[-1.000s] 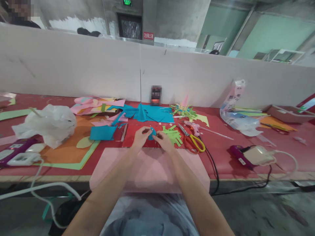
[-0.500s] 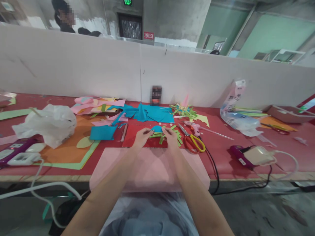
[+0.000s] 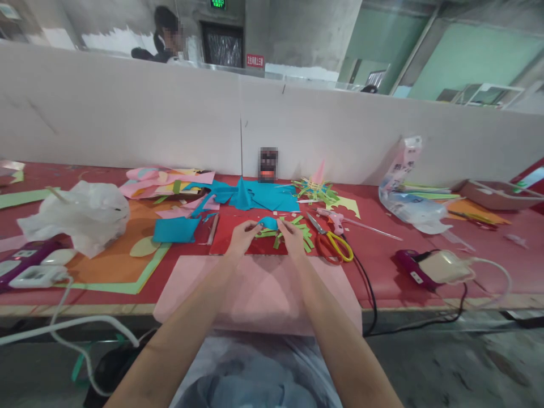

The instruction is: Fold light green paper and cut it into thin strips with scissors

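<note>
Between my two hands is a small, curved piece of blue paper. The fingers of my left hand pinch its left edge, and those of my right hand pinch its right edge. Under and beside it, green paper strips are scattered on a red sheet. Scissors with red and yellow handles lie just right of my right hand. Beyond them rests a pink glue gun. A folded blue paper is left of my left hand.
A blue paper cone and a pink-tipped paper piece stand at the back, before a white partition. A crumpled plastic bag lies left. Power strips with cables sit at both sides. A person is beyond the partition.
My hands keep hold of the blue paper, which has shifted very slightly. The person beyond the partition has moved to the right.
</note>
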`<move>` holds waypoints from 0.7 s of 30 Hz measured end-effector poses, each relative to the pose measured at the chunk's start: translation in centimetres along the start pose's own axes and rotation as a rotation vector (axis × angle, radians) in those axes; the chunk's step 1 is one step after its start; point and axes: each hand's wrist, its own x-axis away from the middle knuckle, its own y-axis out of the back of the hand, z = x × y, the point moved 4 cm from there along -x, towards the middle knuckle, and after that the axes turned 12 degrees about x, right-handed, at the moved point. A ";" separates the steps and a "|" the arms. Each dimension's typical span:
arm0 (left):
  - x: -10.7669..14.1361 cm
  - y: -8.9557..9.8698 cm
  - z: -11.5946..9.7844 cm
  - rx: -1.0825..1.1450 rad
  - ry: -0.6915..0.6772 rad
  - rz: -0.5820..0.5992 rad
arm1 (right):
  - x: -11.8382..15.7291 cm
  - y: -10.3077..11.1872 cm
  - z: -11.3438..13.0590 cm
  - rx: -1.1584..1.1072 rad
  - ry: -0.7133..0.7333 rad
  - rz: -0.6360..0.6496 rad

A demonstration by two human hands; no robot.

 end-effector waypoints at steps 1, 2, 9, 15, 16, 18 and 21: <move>0.0 0.0 0.0 0.004 -0.001 -0.002 | -0.1 0.0 -0.1 -0.015 -0.006 0.000; 0.0 0.0 0.1 0.006 -0.002 -0.004 | -0.1 0.0 -0.2 -0.030 -0.011 0.003; -0.3 0.5 0.5 -0.004 -0.011 -0.038 | -0.1 -0.1 -0.4 -0.054 -0.028 0.024; -0.4 0.9 0.6 -0.011 -0.019 -0.059 | -0.1 -0.2 -0.3 -0.041 -0.019 0.044; -0.4 0.9 0.6 -0.007 -0.023 -0.062 | -0.1 -0.3 -0.3 -0.038 -0.018 0.045; -0.3 1.0 0.4 0.004 -0.028 -0.067 | -0.1 -0.4 -0.2 -0.033 -0.014 0.048; -0.2 1.0 0.1 -0.011 -0.046 -0.066 | 0.0 -0.8 -0.1 -0.047 -0.016 0.096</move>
